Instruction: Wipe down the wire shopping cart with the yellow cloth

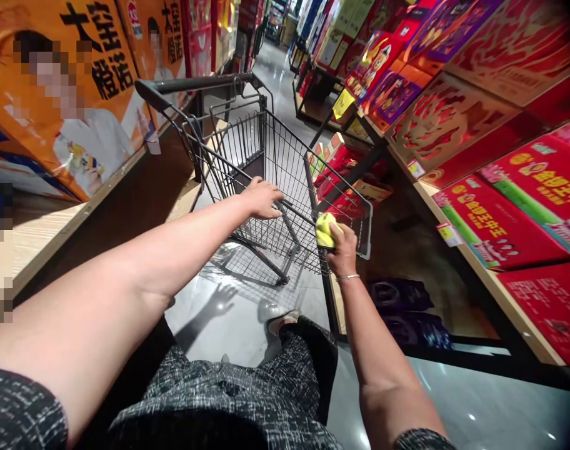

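Note:
A dark wire shopping cart (266, 144) stands in the aisle in front of me, its basket holding nothing that I can see. My left hand (262, 199) rests on the near rim of the basket, fingers curled over the wire. My right hand (342, 249), with a thin bracelet at the wrist, presses a yellow-green cloth (325, 230) against the cart's right rim near the front corner. The cart's black push handle (195, 84) is at the far side, away from me.
Sloped shelves on the right carry red gift boxes (514, 206) with price tags (447, 232). Orange poster boards (64, 94) lean on a wooden ledge at the left. Dark blue packs (407, 306) lie under the right shelf. A glossy grey floor (247, 319) runs down the aisle.

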### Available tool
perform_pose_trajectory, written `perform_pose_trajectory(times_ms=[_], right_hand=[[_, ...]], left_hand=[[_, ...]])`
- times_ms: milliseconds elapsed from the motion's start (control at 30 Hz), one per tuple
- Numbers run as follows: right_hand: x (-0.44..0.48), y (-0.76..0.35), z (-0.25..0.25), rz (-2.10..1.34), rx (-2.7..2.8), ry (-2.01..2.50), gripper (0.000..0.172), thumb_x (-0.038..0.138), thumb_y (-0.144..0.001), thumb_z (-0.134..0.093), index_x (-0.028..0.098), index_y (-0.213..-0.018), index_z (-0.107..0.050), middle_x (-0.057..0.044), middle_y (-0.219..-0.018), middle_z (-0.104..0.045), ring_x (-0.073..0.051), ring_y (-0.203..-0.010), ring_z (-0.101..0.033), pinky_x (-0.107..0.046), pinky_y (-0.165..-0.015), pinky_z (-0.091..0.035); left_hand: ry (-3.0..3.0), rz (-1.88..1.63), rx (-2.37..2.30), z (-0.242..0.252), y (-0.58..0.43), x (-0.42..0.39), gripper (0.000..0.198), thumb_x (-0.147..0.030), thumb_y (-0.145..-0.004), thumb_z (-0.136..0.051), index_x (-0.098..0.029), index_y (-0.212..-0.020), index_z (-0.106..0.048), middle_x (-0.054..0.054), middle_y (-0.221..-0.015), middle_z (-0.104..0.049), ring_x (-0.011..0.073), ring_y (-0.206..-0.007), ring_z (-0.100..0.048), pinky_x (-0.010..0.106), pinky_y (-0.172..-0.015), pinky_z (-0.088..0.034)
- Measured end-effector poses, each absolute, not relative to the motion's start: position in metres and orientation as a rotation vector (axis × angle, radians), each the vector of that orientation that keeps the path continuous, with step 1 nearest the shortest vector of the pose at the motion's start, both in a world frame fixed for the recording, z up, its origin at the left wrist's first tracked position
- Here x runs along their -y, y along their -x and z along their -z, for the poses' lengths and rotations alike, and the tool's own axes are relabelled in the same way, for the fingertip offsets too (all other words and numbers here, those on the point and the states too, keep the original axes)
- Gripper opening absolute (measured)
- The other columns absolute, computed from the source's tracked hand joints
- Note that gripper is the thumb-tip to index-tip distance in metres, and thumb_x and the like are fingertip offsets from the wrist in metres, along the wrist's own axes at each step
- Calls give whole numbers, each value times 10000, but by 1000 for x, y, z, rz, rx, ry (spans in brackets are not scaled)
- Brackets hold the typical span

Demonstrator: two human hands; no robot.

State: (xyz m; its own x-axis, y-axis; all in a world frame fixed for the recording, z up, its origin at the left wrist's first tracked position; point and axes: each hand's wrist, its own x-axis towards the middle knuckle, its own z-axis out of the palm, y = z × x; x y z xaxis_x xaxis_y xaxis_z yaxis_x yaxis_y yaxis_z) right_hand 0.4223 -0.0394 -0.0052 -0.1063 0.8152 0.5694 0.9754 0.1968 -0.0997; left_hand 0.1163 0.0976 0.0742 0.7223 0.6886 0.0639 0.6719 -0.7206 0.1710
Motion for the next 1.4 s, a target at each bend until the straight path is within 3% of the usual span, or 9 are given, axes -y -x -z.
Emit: perform_pose_trajectory(times_ms=[200, 367, 467, 567, 733, 867, 1067, 1200, 1400], right_hand=[[12, -365, 60, 567, 2144, 1585, 472, 164, -928, -540, 428, -1309, -627, -48, -1351, -596, -290, -1322, -401, -545, -1098, -292], [35, -357, 132, 388, 2505, 1697, 428, 148, -931, -521, 392, -1251, -667, -45, -1319, -635, -263, -1208, -478, -515, -991, -354], [54, -354, 157, 336, 2640, 1678, 369, 91, -885, -551, 351, -1062, -744, -26, -1180, -699, -247, -1136, -516, -457, -919, -387], [64, -351, 150, 350, 2659, 1649, 295, 105, -875, -589, 334, -941, -762, -16, -1097, -714, -241, -1097, -529, -408, -879, -399], [69, -358, 72, 613, 2474, 1595, 378, 201, -950, -572, 374, -1274, -663, -40, -1317, -632, -273, -1182, -464, -423, -911, -384], [87, -368, 19, 940, 2092, 1524, 448, 224, -939, -622, 399, -1351, -625, -44, -1358, -614, -287, -1292, -402, -437, -1010, -341], [145, -365, 84, 662, 2333, 1690, 401, 166, -970, -505, 373, -1258, -691, -56, -1274, -675, -255, -1144, -512, -436, -909, -366], [183, -345, 137, 408, 2502, 1723, 235, 210, -915, -614, 292, -1077, -763, -57, -1153, -714, -244, -1106, -549, -396, -907, -367], [201, -313, 99, 418, 2503, 1761, 304, 233, -945, -604, 356, -1201, -712, -26, -1269, -666, -251, -1154, -501, -387, -906, -366]], left_hand=[[-2751, -241, -1065, -66, -151, -84, 492, -253, -856, -538, -274, -1341, -621, 51, -1298, -619, 286, -1268, -486, 551, -1206, -103], [-2710, -298, -1085, -58, -142, -86, 473, -251, -833, -566, -263, -1301, -635, 42, -1228, -627, 274, -1264, -491, 563, -1235, -15], [-2690, -344, -1046, -55, -136, -86, 448, -247, -823, -570, -282, -1263, -651, 29, -1172, -636, 266, -1238, -510, 583, -1235, 24], [-2670, -371, -1018, -54, -132, -85, 438, -230, -811, -575, -294, -1235, -664, 23, -1137, -645, 261, -1235, -517, 600, -1232, 48], [-2635, -385, -1001, -54, -126, -80, 401, -215, -810, -582, -268, -1193, -689, 24, -1099, -662, 258, -1226, -531, 606, -1234, 74], [-2612, -391, -993, -53, -119, -71, 361, -234, -824, -577, -275, -1162, -699, 13, -1100, -654, 251, -1225, -531, 609, -1231, 88], [-2640, -460, -952, -49, -106, -59, 309, -273, -832, -583, -264, -1113, -711, 8, -1039, -655, 249, -1207, -539, 601, -1240, 50], [-2640, -504, -957, -47, -97, -54, 270, -351, -860, -582, -253, -1076, -711, 14, -1051, -659, 261, -1228, -529, 613, -1237, 32], [-2655, -560, -967, -41, -84, -50, 344, -515, -927, -511, -245, -983, -715, 16, -1049, -666, 258, -1214, -538, 620, -1233, -9]])
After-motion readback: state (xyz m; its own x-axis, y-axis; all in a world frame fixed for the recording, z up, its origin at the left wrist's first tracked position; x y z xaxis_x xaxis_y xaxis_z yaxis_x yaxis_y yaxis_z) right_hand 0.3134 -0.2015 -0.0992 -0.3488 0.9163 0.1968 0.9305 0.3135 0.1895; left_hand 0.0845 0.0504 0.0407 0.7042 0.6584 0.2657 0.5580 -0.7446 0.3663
